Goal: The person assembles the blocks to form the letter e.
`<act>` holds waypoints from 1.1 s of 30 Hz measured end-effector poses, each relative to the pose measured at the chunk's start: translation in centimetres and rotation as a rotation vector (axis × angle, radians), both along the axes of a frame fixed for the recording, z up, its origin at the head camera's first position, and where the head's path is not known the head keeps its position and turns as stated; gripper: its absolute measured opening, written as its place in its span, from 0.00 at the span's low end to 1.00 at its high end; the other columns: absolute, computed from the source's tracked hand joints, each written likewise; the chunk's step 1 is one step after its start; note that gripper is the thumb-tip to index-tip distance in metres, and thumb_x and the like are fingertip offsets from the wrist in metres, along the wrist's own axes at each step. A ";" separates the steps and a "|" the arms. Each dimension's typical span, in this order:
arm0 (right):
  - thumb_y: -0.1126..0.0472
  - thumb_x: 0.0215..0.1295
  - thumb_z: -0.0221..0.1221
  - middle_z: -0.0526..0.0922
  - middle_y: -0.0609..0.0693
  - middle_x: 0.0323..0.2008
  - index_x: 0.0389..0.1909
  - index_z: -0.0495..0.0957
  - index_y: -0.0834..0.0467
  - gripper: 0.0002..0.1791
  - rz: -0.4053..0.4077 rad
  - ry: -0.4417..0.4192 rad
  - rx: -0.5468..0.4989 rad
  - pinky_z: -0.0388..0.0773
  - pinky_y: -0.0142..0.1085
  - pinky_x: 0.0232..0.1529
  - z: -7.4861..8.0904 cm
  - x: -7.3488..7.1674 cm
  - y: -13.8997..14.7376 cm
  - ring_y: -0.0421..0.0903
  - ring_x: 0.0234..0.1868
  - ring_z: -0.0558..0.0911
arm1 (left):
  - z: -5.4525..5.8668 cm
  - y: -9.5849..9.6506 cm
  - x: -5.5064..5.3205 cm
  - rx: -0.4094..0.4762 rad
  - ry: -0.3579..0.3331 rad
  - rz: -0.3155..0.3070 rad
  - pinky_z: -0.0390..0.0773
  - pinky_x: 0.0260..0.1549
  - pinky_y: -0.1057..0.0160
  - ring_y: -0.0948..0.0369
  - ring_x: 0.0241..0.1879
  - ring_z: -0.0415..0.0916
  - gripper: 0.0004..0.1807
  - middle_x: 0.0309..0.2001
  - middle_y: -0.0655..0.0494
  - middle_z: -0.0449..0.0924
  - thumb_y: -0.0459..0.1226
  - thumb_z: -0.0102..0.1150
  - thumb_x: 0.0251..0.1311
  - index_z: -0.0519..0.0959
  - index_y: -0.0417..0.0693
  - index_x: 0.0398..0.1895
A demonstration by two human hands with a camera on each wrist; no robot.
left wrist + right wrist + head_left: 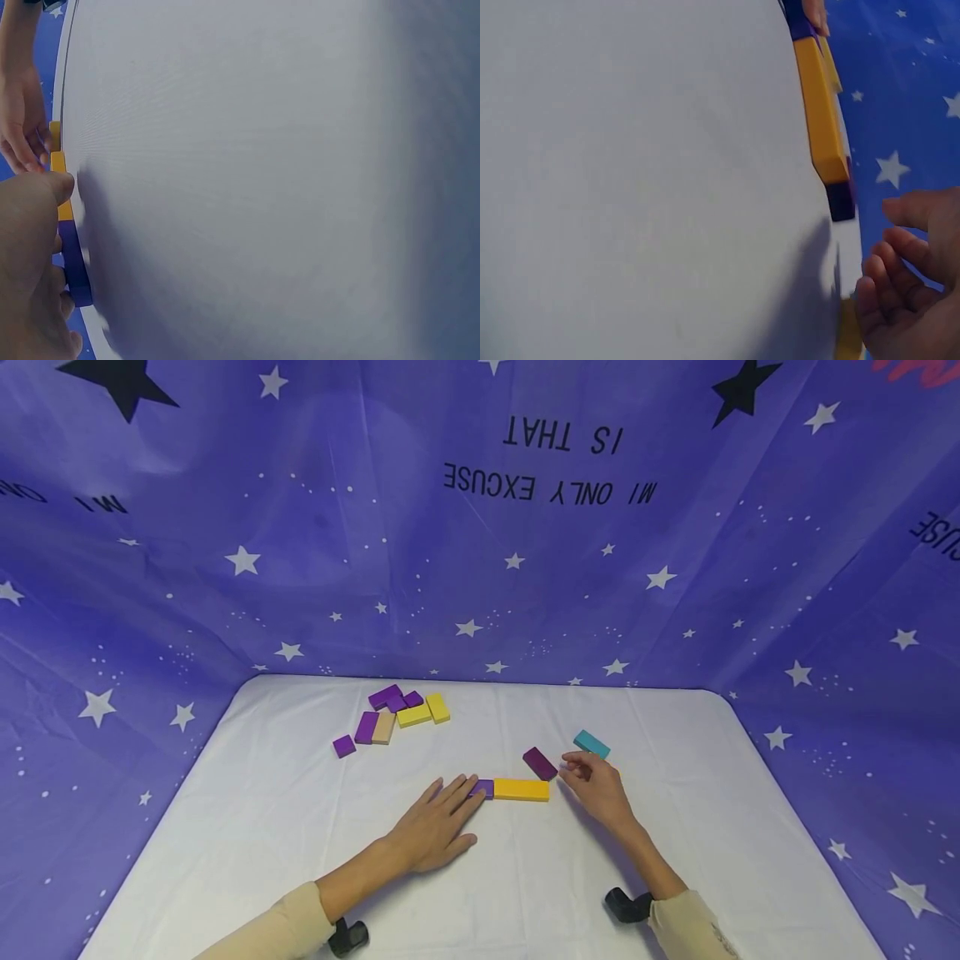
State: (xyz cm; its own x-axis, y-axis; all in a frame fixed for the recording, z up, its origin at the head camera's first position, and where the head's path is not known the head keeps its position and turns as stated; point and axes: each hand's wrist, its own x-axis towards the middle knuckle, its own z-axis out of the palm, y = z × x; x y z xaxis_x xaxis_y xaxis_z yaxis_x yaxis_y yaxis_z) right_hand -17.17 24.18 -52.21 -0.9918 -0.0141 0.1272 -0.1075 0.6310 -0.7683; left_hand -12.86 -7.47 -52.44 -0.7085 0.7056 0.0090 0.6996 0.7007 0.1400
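Observation:
My left hand [438, 822] lies with its fingers spread and straight over a purple block [482, 789], covering part of it. That block stands end to end with a longer orange-yellow block [521, 790]. In the left wrist view, the purple block [75, 262] shows beneath the hand's fingers. To the right, my right hand [597, 789] hovers with loosely bent fingers and nothing between them. Nearest to it are a maroon block [540, 763] and a teal block [592, 744]. A yellow block [848, 330] beside the right hand shows in the right wrist view; the hand hides it in the head view.
Farther back on the left of the white-covered table [262, 793] lie several purple blocks [367, 727], a beige block [383, 727] and yellow blocks [438, 707]. A lone purple cube [344, 746] lies at their left. Blue star-printed cloth [465, 593] stands behind the table and along both sides.

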 end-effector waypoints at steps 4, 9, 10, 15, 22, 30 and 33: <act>0.65 0.62 0.67 0.81 0.59 0.45 0.50 0.82 0.65 0.16 -0.029 0.079 0.032 0.78 0.50 0.50 0.5 0.3 2.0 0.56 0.47 0.80 | 0.1 0.0 0.1 0.006 -0.006 -0.001 0.48 0.71 0.43 0.50 0.76 0.46 0.35 0.78 0.46 0.49 0.53 0.46 0.74 0.57 0.46 0.78; 0.65 0.60 0.69 0.77 0.65 0.54 0.53 0.80 0.66 0.21 -0.090 0.065 0.070 0.71 0.57 0.54 0.6 0.4 4.6 0.62 0.55 0.75 | 0.1 0.0 0.1 0.012 -0.013 0.004 0.47 0.71 0.43 0.50 0.76 0.46 0.35 0.78 0.45 0.49 0.53 0.46 0.74 0.57 0.46 0.78; 0.65 0.60 0.69 0.76 0.65 0.56 0.54 0.80 0.66 0.22 -0.100 0.045 0.078 0.70 0.58 0.55 0.5 0.5 5.1 0.63 0.56 0.74 | 0.1 0.0 0.1 0.011 -0.011 0.005 0.47 0.71 0.43 0.50 0.76 0.46 0.35 0.78 0.45 0.49 0.53 0.46 0.74 0.57 0.46 0.78; 0.62 0.61 0.68 0.72 0.67 0.60 0.59 0.76 0.66 0.26 -0.102 -0.065 0.122 0.65 0.61 0.61 0.1 0.7 6.6 0.65 0.61 0.71 | -0.1 0.0 0.1 0.007 -0.001 0.004 0.47 0.71 0.44 0.50 0.76 0.46 0.36 0.78 0.45 0.49 0.53 0.46 0.74 0.57 0.46 0.78; 0.62 0.62 0.67 0.72 0.69 0.59 0.60 0.75 0.67 0.26 -0.095 -0.145 0.134 0.67 0.56 0.63 -0.7 1.1 7.4 0.66 0.63 0.71 | -0.1 0.0 0.0 0.008 0.012 -0.006 0.48 0.71 0.43 0.50 0.76 0.46 0.36 0.78 0.45 0.50 0.53 0.46 0.74 0.57 0.46 0.78; 0.63 0.62 0.67 0.75 0.67 0.56 0.58 0.76 0.67 0.25 -0.092 -0.116 0.133 0.74 0.53 0.58 -1.0 0.8 7.5 0.63 0.58 0.76 | -0.1 -0.1 0.0 0.011 0.018 -0.005 0.49 0.71 0.43 0.49 0.76 0.47 0.36 0.78 0.45 0.50 0.53 0.47 0.74 0.57 0.45 0.78; 0.63 0.62 0.67 0.76 0.67 0.55 0.57 0.77 0.67 0.24 -0.102 -0.111 0.135 0.75 0.53 0.56 -1.0 0.8 7.4 0.63 0.55 0.77 | 0.0 -0.1 0.0 0.015 0.016 -0.009 0.49 0.71 0.43 0.49 0.76 0.47 0.36 0.78 0.45 0.50 0.53 0.47 0.74 0.57 0.45 0.78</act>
State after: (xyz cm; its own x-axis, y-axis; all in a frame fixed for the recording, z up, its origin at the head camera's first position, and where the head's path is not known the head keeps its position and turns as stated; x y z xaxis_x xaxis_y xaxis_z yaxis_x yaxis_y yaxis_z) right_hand -16.40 31.56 -53.21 -0.9967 0.0780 0.0212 0.0428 0.7323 -0.6797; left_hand -12.85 -7.57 -52.47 -0.7019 0.7116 0.0303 0.7080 0.6924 0.1392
